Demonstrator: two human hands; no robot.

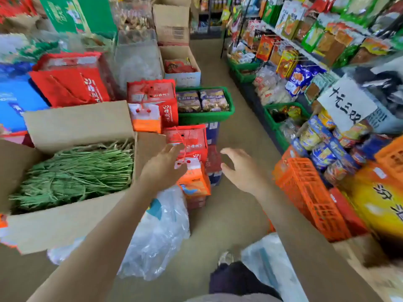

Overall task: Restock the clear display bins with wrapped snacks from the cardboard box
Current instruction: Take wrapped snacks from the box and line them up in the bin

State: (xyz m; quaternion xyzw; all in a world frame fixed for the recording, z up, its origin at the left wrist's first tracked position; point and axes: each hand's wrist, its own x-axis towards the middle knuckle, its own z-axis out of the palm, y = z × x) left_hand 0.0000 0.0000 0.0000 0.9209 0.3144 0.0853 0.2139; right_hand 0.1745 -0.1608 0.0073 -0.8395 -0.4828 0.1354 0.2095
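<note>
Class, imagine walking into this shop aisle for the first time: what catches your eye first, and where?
Two bare arms reach forward, the left hand and right hand open above stacked red gift boxes mid-aisle. At left, an open cardboard box brims with green stalks; at right stands an orange crate.

Both arms are bare from the hands up to the picture's lower edge; no sleeve, watch or ring shows on them. The left hand (162, 168) and the right hand (242, 171) wear no gloves. Low in the view there is dark trouser cloth (237, 280), and beside it the light toe of a shoe (226, 257). A strip of grey garment (229, 298) shows at the bottom edge.
</note>
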